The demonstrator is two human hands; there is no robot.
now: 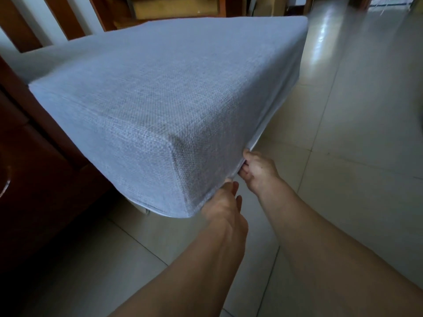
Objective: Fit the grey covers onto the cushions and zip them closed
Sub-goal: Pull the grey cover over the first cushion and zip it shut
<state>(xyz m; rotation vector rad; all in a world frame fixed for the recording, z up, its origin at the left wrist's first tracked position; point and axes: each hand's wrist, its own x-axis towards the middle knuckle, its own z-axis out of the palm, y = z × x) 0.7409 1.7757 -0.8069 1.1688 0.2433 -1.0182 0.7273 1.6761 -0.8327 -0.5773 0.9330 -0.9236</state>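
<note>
Our right hand sits at the near corner of the cushion, fingers curled in & pinching the lower edge of the grey cover along its right side; whether it has the zip pull or just fabric we can't tell, too small & partly hidden. Our left hand is just beside it, a bit lower & nearer to us, fingers tucked against the bottom hem of the cover at the same corner, w/ the fingertips hidden behind the fabric, so it seems to grip the hem but how firmly we can't tell. Both forearms reach in from the bottom right. From there outward: the cover is pulled over the whole cushion, top & near faces smooth, piping running down the corner seam; a pale strip shows below the hem on the right side. The cushion is tilted, near corner raised off the tiled floor, far end up against a dark wooden furniture frame w/ slats at top left. Beyond it, a 2nd grey surface lies on the frame. The floor is glossy pale tile, w/ light reflecting at top right.
</note>
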